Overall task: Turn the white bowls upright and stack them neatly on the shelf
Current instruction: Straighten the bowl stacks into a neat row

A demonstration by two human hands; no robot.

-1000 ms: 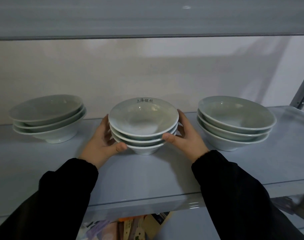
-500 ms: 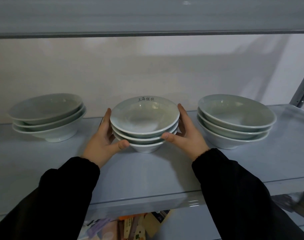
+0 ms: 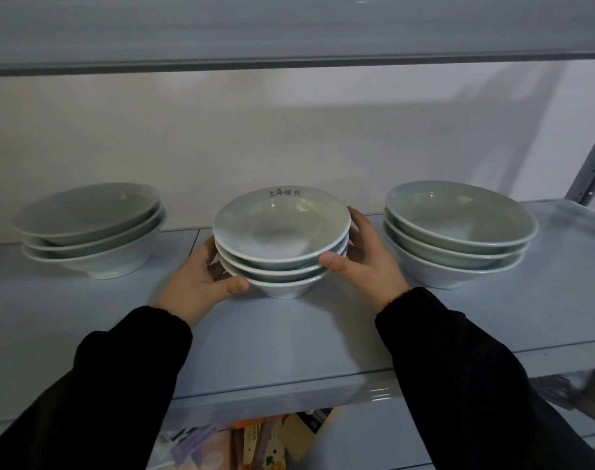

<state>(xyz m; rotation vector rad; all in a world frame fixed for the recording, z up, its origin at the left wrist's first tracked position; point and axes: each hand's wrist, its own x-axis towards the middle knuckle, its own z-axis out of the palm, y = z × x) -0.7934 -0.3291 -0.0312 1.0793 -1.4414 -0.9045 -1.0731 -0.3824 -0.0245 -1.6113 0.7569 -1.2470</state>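
**Three bowl stacks on the shelf**

Head view: the middle stack (image 3: 282, 245), three bowls set upright on the shelf (image 3: 289, 334), is gripped between the left hand (image 3: 201, 283) and right hand (image 3: 367, 262), thumbs in front. A left stack (image 3: 89, 228) and a right stack (image 3: 458, 232) are seen outside each hand.

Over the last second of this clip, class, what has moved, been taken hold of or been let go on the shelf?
Nothing moved noticeably. The left hand and right hand still grip the middle stack of bowls by its sides, and it still stands on the shelf. The left stack and right stack are unchanged. Only the view shifts slightly.
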